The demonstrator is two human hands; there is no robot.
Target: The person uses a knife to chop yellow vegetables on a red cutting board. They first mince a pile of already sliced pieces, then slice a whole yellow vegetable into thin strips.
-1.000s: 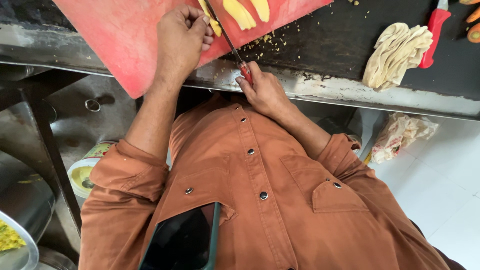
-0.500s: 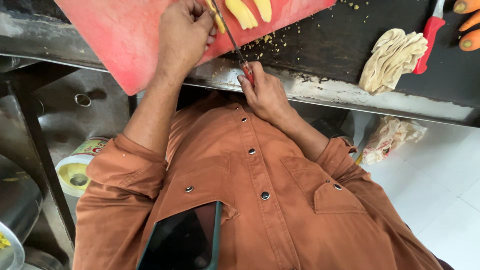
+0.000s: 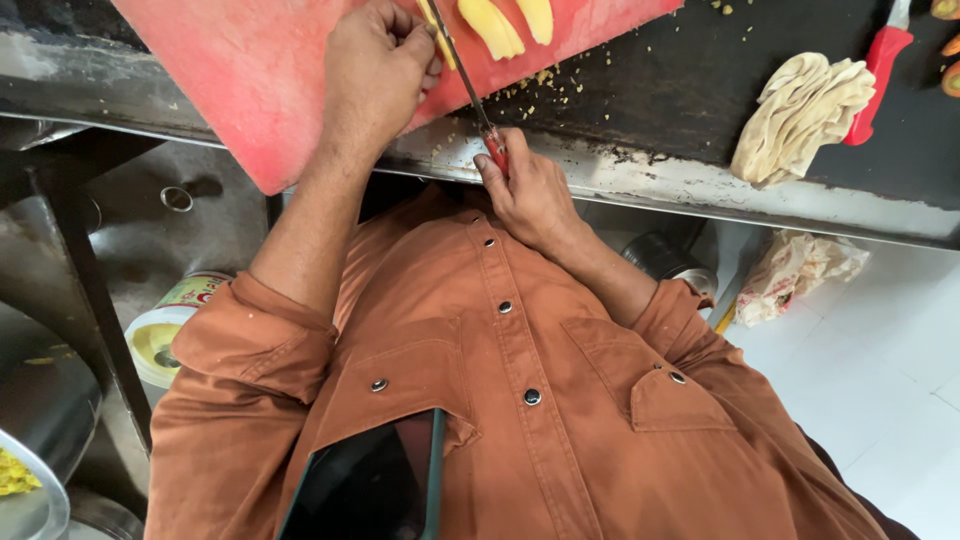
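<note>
Dark counter (image 3: 640, 110) across the top of the frame, steel edge along its front, pale tiled floor at lower right. Red cutting board (image 3: 250, 80) sits upper left, overhanging the counter edge. Left hand (image 3: 375, 70) at top centre, fingers curled into a fist on the board, pinning a yellow strip (image 3: 433, 22) just under the fingertips. Right hand (image 3: 525, 190) at centre, at the counter edge, fingers closed round the red handle of a knife (image 3: 470, 85); the blade runs up and left across the board, right beside the left fingertips. Yellow peeled pieces (image 3: 505, 20) lie just right of the blade. Folded cloth (image 3: 800, 115) and a second red-handled knife (image 3: 875, 70) upper right.
</note>
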